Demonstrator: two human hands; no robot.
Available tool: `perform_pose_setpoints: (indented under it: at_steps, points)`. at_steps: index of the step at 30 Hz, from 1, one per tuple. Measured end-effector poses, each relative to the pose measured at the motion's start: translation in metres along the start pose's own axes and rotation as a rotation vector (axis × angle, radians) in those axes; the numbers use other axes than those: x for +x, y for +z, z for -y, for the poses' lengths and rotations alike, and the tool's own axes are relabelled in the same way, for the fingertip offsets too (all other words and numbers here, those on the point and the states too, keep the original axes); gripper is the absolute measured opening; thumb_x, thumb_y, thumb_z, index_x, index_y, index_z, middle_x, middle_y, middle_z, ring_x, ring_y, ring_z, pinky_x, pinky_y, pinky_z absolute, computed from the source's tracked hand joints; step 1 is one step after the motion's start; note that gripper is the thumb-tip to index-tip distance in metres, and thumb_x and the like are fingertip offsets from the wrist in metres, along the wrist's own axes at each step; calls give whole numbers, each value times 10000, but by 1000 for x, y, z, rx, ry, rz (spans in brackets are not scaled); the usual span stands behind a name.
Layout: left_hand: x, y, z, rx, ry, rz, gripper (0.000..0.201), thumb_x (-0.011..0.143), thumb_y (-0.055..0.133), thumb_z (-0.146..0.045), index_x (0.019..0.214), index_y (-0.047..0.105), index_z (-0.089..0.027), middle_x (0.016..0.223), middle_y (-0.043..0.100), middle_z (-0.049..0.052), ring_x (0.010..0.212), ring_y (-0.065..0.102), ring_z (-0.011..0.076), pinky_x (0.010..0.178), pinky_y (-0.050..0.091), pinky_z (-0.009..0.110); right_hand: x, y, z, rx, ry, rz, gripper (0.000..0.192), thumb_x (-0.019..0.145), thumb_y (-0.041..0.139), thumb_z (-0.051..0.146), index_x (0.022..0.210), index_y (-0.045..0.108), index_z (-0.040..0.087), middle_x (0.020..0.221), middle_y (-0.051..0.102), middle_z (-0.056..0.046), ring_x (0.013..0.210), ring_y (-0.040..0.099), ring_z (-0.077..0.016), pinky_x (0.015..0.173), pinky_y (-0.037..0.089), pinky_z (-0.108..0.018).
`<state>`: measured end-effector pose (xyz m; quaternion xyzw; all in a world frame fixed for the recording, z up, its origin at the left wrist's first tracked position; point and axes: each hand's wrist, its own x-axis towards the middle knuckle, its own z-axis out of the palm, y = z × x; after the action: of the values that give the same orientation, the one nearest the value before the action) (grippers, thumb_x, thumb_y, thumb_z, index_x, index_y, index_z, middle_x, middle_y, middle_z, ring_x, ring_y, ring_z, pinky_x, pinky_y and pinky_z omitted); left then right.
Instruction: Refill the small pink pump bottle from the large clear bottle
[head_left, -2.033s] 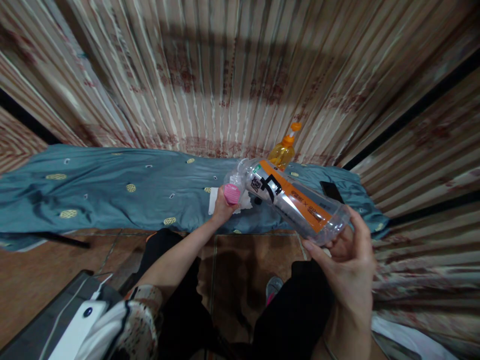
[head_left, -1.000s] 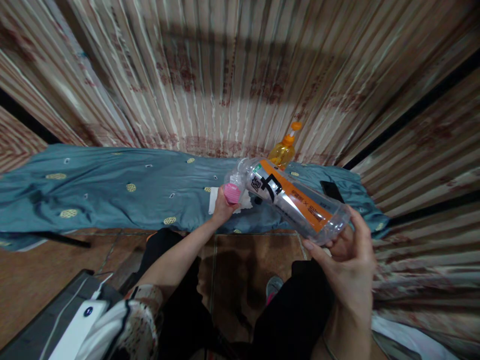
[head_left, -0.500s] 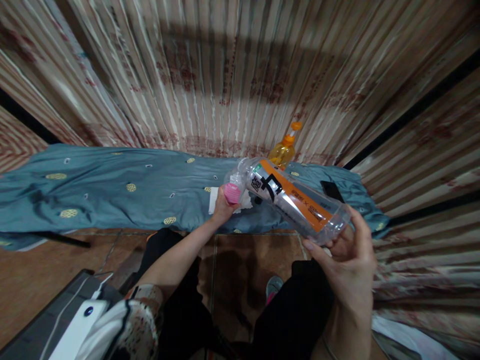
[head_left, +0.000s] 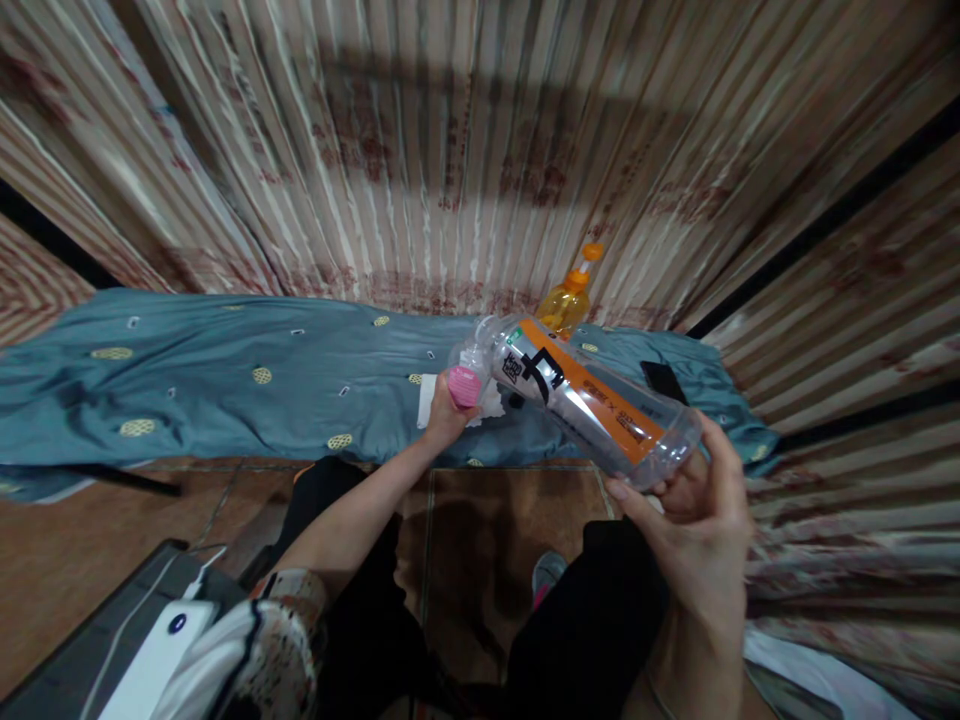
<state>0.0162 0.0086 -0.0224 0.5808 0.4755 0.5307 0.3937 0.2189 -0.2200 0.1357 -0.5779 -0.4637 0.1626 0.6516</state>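
Right hand grips base of tilted clear bottle (orange label); left hand closed around pink cap at bottle's mouth, above blue-covered worktop.

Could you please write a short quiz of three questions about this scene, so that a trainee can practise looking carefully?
1. True or false: the clear bottle stands upright on the blue cloth.
2. Which hand holds the base of the clear bottle? A) left hand B) right hand C) neither
3. Fill in: the left hand holds a small ____-coloured cap near the bottle's mouth.

Key:
1. False. It is tilted in the air, mouth pointing away and slightly upward toward the yellow bottle.
2. B. The right hand grips the base.
3. Pink.
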Motion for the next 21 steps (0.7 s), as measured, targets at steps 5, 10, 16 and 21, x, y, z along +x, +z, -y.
perform_pose_setpoints:
  at_steps: [5, 10, 16, 21]
  points:
    - [0, 0, 2, -4, 4, -5, 781, 497, 927, -113, 1153, 522, -237, 1095, 653, 29, 1041, 671, 269, 978, 570, 443, 0, 1, 2, 7, -9, -12, 1081, 628, 1046, 354, 1563, 512, 257, 1342, 731, -160, 1115, 772, -276, 883, 662, -386]
    - [1, 0, 6, -2, 13, -1, 777, 502, 940, -158, 1150, 518, -242, 1103, 646, 32, 1049, 658, 265, 990, 560, 445, 0, 0, 1, 9, 1, -6, 1101, 627, 1049, 356, 1575, 499, 253, 1374, 722, -171, 1151, 767, -282, 929, 658, -402]
    - [1, 0, 5, 7, -2, 0, 764, 511, 938, -156, 1147, 522, -235, 1102, 647, 33, 1058, 659, 264, 999, 554, 444, 0, 0, 0, 6, 9, -13, 1112, 621, 1052, 370, 1578, 496, 266, 1377, 711, -171, 1147, 762, -296, 936, 655, -437]
    - [0, 0, 0, -6, -21, -5, 771, 496, 953, -148, 1133, 527, -234, 1092, 652, 25, 1090, 666, 278, 1032, 551, 461, 0, 0, 1, 14, 1, -9, 1118, 608, 1058, 360, 1573, 501, 266, 1365, 716, -170, 1137, 766, -299, 922, 659, -438]
